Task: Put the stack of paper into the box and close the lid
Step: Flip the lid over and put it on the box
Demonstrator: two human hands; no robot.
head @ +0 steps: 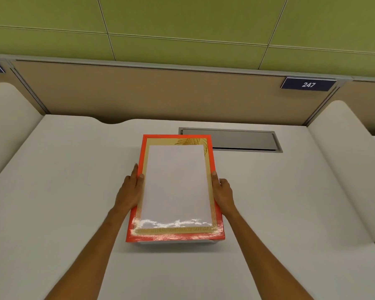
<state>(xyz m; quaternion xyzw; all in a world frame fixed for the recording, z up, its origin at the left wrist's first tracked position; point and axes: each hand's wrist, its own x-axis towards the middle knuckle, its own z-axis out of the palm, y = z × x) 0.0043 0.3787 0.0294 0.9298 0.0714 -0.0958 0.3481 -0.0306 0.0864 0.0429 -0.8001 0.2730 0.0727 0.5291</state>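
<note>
closest to you: both forearms reach in from the bottom edge twd the box point(217, 232), an orange-red one sitting mid-desk point(63, 191). at its near bottom edge a white strip shows under the orange rim; looks like the base peeking out below the lid, but can't say for sure.

your left hand point(131, 189) lies flat along the box's left side, fingers straight and together, thumb up on the top rim. it's pressing more than gripping, not curled round anything. your right hand point(222, 192) mirrors it on the right side, thumb on the rim, fingers down the wall. so the box is pinched between two open palms.

the stack of paper point(175, 185) shows as a white sheet framed by the gold border w/ a palm-leaf print. can't tell if it lies on top of a shut lid or down inside an open box. glare along the near edge hides the depth.

risks, imo:
- if the paper's loose on top, tilting or lifting the box lets the sheets slide off and fan out.
- squeezing the walls w/ flat palms could bow them and jam the lid.
- if the lid's only half seated, pushing one side first will cock it.

further back: a grey metal cable hatch point(232, 140) set in the desk, just beside the box's far right corner. sliding the box back could catch its edge. beyond that, the tan partition w/ a "247" plate point(308, 84), then the green wall.
</note>
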